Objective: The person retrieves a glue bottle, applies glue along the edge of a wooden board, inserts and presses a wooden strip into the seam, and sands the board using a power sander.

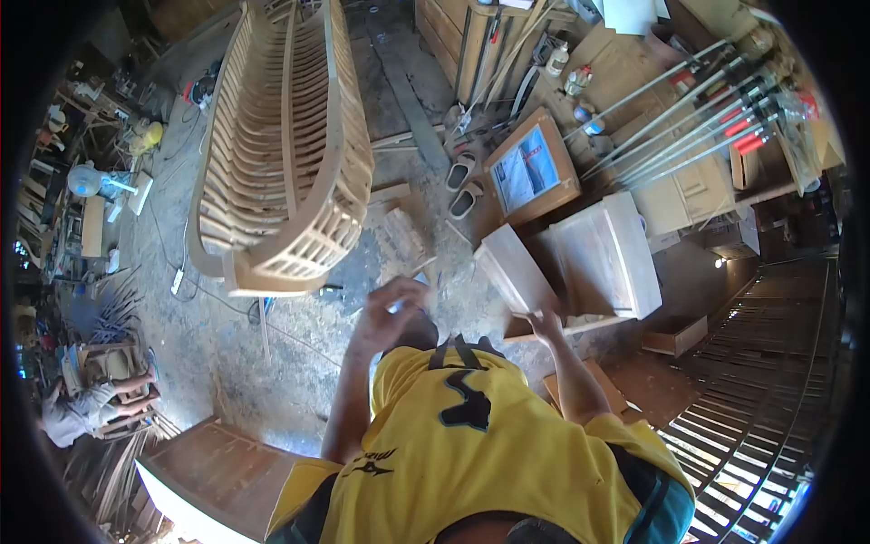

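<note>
My right hand (546,325) is closed on the lower edge of a pale wooden drawer (518,272), which is tilted beside a larger pale wooden cabinet (603,258). The drawer's lower end rests near the cabinet's open side. My left hand (397,304) is raised over the floor in front of my yellow shirt, its fingers curled and slightly blurred; whether it holds something small is unclear. A framed picture (527,172) leans behind the drawer.
A ribbed wooden boat frame (290,145) stands ahead on the left. Metal clamps (689,113) lie on a workbench at the right. Sandals (464,186) are on the floor. Another person (77,412) sits at the far left. A wooden panel (217,471) lies at lower left.
</note>
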The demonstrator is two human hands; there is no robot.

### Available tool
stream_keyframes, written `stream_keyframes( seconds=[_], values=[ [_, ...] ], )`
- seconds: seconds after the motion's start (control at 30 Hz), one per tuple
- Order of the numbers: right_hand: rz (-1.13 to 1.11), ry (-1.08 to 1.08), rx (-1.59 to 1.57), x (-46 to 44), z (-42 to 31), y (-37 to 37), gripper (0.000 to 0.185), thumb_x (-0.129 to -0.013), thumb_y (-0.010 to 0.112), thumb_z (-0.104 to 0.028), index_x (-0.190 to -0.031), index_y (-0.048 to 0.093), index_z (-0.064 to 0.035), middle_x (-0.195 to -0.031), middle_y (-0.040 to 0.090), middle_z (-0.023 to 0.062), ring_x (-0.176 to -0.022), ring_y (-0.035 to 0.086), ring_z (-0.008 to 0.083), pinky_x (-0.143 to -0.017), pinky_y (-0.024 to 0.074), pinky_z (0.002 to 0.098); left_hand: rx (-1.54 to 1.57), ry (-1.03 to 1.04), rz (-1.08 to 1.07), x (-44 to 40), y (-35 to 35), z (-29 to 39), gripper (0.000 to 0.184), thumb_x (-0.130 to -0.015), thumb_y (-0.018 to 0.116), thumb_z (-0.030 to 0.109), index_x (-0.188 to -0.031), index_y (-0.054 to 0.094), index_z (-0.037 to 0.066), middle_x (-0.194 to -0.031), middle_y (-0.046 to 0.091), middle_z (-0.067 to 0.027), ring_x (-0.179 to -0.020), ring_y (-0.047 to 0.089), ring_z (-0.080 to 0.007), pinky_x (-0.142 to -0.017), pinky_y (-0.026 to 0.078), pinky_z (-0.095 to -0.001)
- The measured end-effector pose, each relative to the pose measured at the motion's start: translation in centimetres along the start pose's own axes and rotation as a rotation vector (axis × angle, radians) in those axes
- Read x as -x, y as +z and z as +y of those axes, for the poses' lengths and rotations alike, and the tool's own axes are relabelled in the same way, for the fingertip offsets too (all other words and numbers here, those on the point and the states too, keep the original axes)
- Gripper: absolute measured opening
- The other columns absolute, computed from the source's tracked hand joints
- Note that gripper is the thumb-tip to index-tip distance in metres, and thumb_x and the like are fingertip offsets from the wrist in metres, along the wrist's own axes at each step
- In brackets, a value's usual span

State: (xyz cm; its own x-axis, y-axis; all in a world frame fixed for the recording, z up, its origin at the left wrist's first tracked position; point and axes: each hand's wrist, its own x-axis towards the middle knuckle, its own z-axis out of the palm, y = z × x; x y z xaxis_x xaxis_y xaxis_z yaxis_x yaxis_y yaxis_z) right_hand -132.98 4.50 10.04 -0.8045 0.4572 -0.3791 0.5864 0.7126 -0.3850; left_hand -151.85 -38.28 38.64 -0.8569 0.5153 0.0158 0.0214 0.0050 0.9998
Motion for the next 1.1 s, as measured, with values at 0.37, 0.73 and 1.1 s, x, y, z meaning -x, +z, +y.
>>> stream_keyframes(
  seconds=[0.37, 0.73, 1.1],
  values=[
    [-0.225, 0.588, -0.095, 3.9, -2.0, 3.0, 0.052, -0.091, 0.074, -0.048, -0.116, 0.075, -0.0027, -0.100, 0.079, 0.0226, -0.094, 0.076, 0.0391, -0.086, 0.0592, 0.0509, 0.680, 0.591, -1.039, -23.4, -0.4, 23.2, 0.040, -0.102, 0.071, 0.040, -0.108, 0.073, 0.000, -0.111, 0.073, -0.0197, -0.107, 0.072, -0.0391, -0.096, 0.056, -0.0523],
    [0.044, 0.355, -0.214, -27.7, -14.4, -8.2, 0.047, -0.092, 0.071, -0.051, -0.122, 0.075, -0.0143, -0.114, 0.077, 0.0185, -0.108, 0.073, 0.0405, -0.096, 0.0569, 0.0521, 0.888, 0.433, -1.588, -42.8, 4.8, 26.3, 0.037, -0.111, 0.055, 0.034, -0.089, 0.059, 0.004, -0.115, 0.074, -0.0223, -0.103, 0.072, -0.0412, -0.093, 0.056, -0.0557],
    [0.111, 0.499, -0.449, -39.0, -16.3, -18.0, 0.045, -0.093, 0.068, -0.049, -0.121, 0.075, -0.0134, -0.109, 0.078, 0.0199, -0.108, 0.073, 0.0401, -0.096, 0.0567, 0.0511, -0.625, 0.096, -0.576, -62.6, -0.5, -5.2, 0.026, -0.103, 0.067, 0.021, -0.118, 0.070, -0.001, -0.109, 0.076, -0.0188, -0.100, 0.075, -0.0305, -0.091, 0.056, -0.0423]
  ],
)
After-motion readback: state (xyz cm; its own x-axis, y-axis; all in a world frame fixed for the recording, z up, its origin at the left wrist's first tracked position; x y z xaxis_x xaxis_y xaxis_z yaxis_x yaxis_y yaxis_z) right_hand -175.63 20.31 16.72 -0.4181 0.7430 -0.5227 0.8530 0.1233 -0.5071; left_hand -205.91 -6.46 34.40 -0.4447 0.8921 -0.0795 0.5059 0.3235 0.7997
